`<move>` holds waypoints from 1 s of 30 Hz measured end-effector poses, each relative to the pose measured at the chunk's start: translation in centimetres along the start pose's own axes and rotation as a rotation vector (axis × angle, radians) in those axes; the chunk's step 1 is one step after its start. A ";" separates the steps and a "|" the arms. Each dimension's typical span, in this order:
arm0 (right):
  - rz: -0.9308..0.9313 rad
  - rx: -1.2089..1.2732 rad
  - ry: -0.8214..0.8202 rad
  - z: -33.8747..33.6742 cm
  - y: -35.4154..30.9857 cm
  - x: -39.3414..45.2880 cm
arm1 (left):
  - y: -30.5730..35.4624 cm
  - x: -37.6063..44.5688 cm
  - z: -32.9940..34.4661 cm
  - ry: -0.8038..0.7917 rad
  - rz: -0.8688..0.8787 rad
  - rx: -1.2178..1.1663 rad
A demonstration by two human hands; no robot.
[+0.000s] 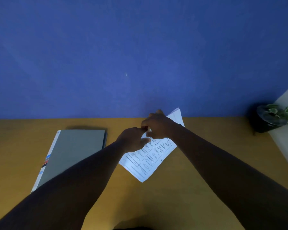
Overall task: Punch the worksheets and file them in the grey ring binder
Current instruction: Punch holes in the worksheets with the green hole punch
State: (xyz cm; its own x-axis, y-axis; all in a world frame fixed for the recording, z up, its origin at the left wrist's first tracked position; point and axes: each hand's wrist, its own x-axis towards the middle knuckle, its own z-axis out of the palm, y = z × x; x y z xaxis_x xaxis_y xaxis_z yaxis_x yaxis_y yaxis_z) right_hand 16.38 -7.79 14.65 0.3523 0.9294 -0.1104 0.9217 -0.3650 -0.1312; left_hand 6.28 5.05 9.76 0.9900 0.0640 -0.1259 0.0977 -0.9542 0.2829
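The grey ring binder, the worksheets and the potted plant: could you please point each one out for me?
grey ring binder (73, 153), head view, middle of closed cover.
worksheets (145, 163), head view, printed top sheet.
potted plant (263, 123), head view, dark pot.

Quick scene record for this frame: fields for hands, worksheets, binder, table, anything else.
left hand: on the worksheets, fingers curled at their upper part
right hand: gripping the worksheets near their far edge
worksheets: several sheets, skewed, printed grid of drawings facing up, on the table
grey ring binder: closed, flat, left of the worksheets, untouched
table: yellow-brown top
potted plant: far right corner
hole punch: not in view
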 end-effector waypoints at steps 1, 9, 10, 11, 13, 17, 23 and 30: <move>0.029 0.049 -0.013 0.0 0.0 -0.1 | 0.0 -0.1 -0.2 -0.001 0.013 0.011; 0.167 0.149 -0.044 0.3 0.8 -1.6 | -1.4 -0.1 -1.0 -0.040 -0.072 -0.122; 0.173 0.149 -0.035 0.5 1.0 -1.7 | -1.7 -0.1 -1.2 -0.040 -0.074 -0.114; 0.181 0.148 -0.028 0.7 1.3 -1.8 | -1.9 -0.2 -1.4 -0.037 -0.070 -0.104; 0.209 0.167 -0.018 1.1 1.9 -2.0 | -2.4 -0.3 -1.8 -0.017 -0.076 -0.096; 0.268 0.195 0.007 1.4 3.3 -2.6 | -3.7 -0.6 -1.9 0.081 -0.159 -0.098; 0.474 0.425 0.141 2.2 5.3 -4.1 | -5.3 -1.0 -1.4 0.357 -0.410 -0.263; 0.662 0.665 0.260 2.8 6.0 -5.3 | -4.6 -1.8 0.1 0.441 -0.696 -0.530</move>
State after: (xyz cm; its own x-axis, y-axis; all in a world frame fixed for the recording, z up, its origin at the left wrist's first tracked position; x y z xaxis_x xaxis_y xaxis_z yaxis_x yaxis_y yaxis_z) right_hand 19.57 -15.02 11.69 0.8647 0.4787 -0.1519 0.2722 -0.7009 -0.6593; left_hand 3.99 9.32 8.55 0.6328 0.7691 -0.0897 0.6005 -0.4143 0.6840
